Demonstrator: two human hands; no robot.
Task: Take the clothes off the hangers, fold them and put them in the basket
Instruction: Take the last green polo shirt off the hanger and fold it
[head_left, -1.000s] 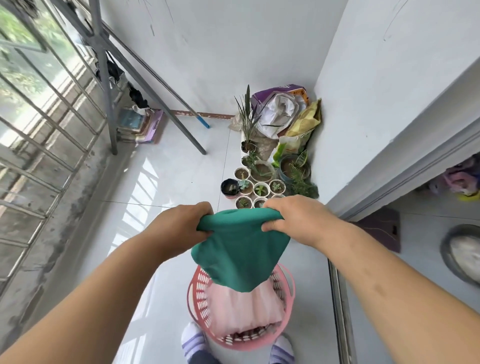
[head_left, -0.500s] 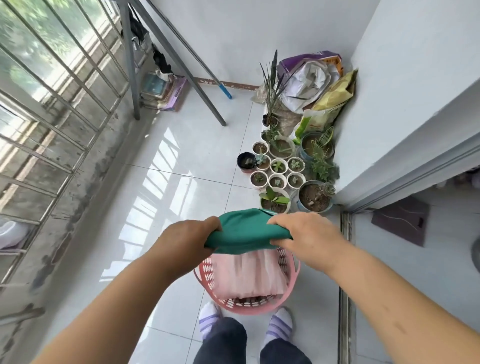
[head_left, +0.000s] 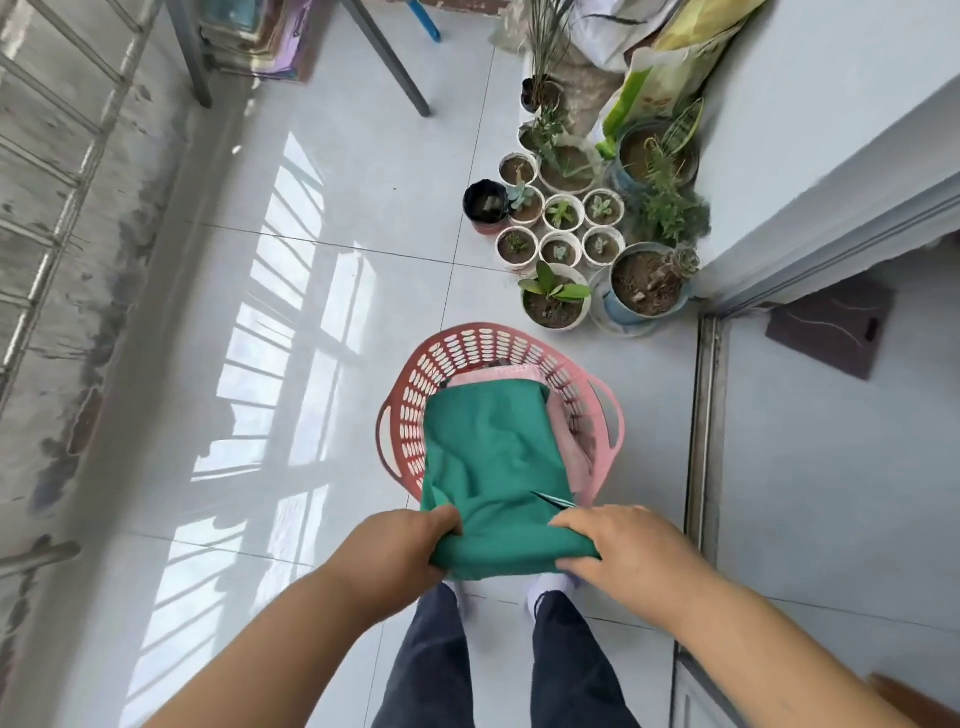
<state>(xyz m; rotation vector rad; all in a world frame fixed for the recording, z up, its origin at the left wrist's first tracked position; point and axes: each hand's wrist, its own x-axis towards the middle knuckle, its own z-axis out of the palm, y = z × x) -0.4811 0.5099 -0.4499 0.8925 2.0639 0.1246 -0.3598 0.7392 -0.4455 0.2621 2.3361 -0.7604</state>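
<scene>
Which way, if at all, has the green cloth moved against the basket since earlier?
Yes. The green cloth has dropped toward the basket; its far end now lies inside it, left hand and right hand gripping the near edge.

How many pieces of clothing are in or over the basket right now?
2. A green garment, gripped by the left hand and right hand, drapes over the pink basket; a pink garment lies inside beneath it. More may be hidden underneath.
</scene>
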